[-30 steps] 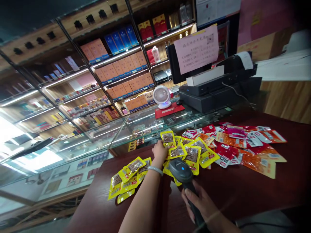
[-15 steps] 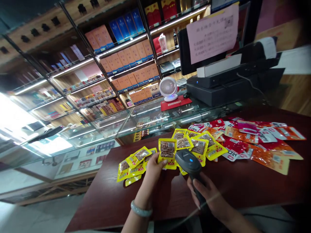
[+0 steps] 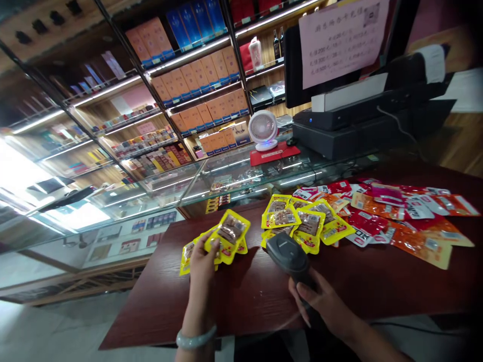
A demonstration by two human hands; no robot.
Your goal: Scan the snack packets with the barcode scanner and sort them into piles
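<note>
A yellow snack packet (image 3: pixel 231 230) with a clear window is pinched in my left hand (image 3: pixel 206 256), above a small group of similar yellow packets (image 3: pixel 186 259) at the table's left side. My right hand (image 3: pixel 320 296) is wrapped round the handle of a dark barcode scanner (image 3: pixel 287 254), its head tilted toward the left. Just beyond the scanner lies another pile of yellow packets (image 3: pixel 311 226), some overlapping. The packets under my left hand are partly hidden by it.
Red, orange and white packets (image 3: pixel 400 211) are heaped on the right of the dark red table (image 3: pixel 260 301). Behind stand a glass display case (image 3: pixel 234 176), a small white fan (image 3: pixel 263 129) on a red mat, and a monitor with a pink paper sign (image 3: pixel 343 42).
My left hand has moved left with the yellow packet, from in front of the scanner to over the left group. The scanner has shifted slightly left, still in my right hand.
</note>
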